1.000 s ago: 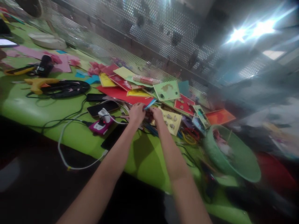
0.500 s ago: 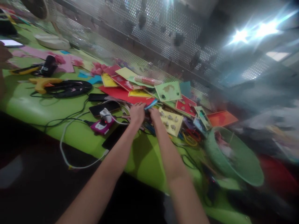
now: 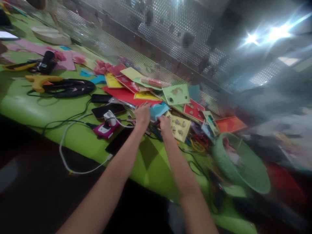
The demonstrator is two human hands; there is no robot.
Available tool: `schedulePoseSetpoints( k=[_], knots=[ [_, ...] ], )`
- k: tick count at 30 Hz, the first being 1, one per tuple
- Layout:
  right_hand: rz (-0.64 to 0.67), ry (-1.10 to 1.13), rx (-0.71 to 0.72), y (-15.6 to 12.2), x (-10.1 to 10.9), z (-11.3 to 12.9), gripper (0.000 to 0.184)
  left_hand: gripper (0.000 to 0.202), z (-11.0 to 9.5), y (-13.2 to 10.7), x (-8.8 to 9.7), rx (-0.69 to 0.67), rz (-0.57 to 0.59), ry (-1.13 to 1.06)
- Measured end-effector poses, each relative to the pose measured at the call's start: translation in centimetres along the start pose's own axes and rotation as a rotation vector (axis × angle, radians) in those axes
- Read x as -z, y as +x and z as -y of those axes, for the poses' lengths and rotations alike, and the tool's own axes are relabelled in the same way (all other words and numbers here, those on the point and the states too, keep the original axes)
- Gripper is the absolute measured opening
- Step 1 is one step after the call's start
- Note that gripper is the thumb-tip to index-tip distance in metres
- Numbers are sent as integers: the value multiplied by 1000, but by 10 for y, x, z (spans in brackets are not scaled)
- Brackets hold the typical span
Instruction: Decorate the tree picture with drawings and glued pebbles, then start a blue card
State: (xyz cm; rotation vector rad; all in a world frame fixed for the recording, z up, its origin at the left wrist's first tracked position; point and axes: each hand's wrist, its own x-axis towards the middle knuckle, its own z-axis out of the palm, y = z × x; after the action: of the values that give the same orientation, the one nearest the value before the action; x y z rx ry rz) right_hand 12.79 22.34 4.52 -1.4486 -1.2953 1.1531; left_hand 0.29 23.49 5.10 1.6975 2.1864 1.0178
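Note:
Both my arms reach out over a green table (image 3: 80,143) into a heap of coloured paper cards. My left hand (image 3: 142,114) rests on the heap with its fingers bent, touching the edge of a light blue paper piece (image 3: 158,110). My right hand (image 3: 164,124) is curled beside it, next to a yellow card with small stuck-on shapes (image 3: 179,126). Whether either hand grips the blue piece is too blurred to tell. Under my hands lie pens or sticks (image 3: 153,131).
A pink power bank (image 3: 104,129) with a white cable, phones (image 3: 107,110), a yellow glue gun (image 3: 40,81) and black cords lie at left. A green bowl (image 3: 246,169) stands at right. A perforated metal wall (image 3: 146,39) runs behind the table.
The blue paper piece, seen edge-on between my hands before, now lies flatter and shows its face. My right hand has drawn back a little toward me.

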Motion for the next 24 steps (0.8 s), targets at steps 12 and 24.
schedulePoseSetpoints(
  k=[12,24],
  knots=[
    [33,58,-110,7,9,13,26,58,-4,-12,4,-80,-10,5],
    [18,-26,-28,-1,17,13,26,51,-7,15,-2,-13,73,-94]
  ],
)
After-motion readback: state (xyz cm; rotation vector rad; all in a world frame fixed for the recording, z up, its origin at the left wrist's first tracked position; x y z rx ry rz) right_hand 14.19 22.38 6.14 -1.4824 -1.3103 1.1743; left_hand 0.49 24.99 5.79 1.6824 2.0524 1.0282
